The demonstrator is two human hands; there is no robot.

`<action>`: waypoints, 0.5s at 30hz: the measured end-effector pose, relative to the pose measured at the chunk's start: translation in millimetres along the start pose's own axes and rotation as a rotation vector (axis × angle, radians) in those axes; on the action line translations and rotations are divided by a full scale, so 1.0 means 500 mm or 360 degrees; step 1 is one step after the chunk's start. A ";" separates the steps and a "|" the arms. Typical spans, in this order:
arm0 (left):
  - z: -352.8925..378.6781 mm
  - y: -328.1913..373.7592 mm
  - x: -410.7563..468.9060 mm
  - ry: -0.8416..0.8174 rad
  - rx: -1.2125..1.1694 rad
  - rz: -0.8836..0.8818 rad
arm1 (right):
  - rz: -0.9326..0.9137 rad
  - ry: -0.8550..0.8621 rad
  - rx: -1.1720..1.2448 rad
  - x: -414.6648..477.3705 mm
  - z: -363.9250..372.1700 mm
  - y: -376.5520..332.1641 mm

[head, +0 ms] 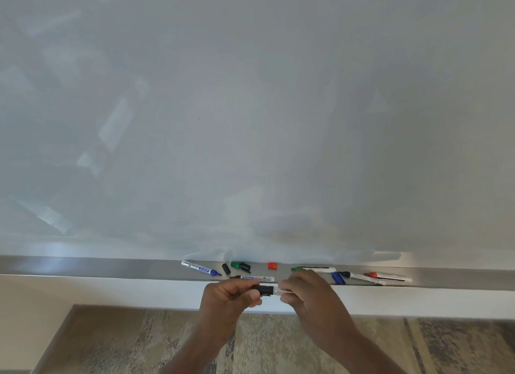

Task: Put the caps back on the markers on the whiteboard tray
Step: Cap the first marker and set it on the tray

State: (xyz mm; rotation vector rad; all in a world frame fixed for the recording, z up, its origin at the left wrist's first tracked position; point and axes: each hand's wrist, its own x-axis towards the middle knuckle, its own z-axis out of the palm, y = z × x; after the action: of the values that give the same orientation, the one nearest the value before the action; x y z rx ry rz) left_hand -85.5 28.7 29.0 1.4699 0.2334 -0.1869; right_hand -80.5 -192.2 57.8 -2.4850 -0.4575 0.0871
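Currently, just below the whiteboard tray (111, 267), the left hand (225, 298) pinches a black cap (264, 289) against the marker (282, 290) gripped by the right hand (309, 298).

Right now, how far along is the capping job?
Early. Nothing on the tray looks finished. In hand: the left hand holds a black cap at the end of a marker gripped by the right hand; whether it is fully seated I cannot tell. Left: the blue-tipped marker, red-tipped marker and others lie uncapped, with the red cap, green cap and blue cap loose.
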 end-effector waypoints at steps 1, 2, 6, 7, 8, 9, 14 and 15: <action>-0.002 -0.007 -0.001 0.0013 0.0007 -0.0026 | 0.0010 -0.0019 0.0012 -0.002 0.006 -0.001; -0.003 -0.013 -0.001 0.0014 0.0021 -0.0038 | 0.0022 -0.0035 0.0028 -0.004 0.011 0.000; 0.002 -0.014 0.019 -0.0108 0.0165 -0.0006 | 0.0104 -0.0044 0.0170 -0.007 0.008 0.013; 0.007 -0.014 0.030 -0.0159 0.0233 0.0009 | 0.0122 -0.0040 0.0204 -0.006 0.003 0.022; 0.013 -0.015 0.042 -0.0192 0.0283 0.0009 | 0.0131 -0.0037 0.0220 -0.003 -0.004 0.033; 0.020 -0.018 0.053 -0.0203 0.0304 -0.0004 | 0.0130 -0.0038 0.0212 0.001 -0.010 0.045; 0.057 -0.054 0.104 -0.0250 0.0476 -0.0008 | 0.0150 0.0058 0.0036 0.037 -0.019 0.119; 0.059 -0.064 0.113 -0.0252 0.0520 -0.0012 | 0.0183 0.0083 0.0033 0.044 -0.015 0.135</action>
State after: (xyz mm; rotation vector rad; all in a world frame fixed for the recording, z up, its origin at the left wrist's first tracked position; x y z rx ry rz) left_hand -38.4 -2.9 -14.6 1.7680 0.0812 -0.3591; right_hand -38.2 -240.0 25.9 -2.4855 -0.2903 0.0725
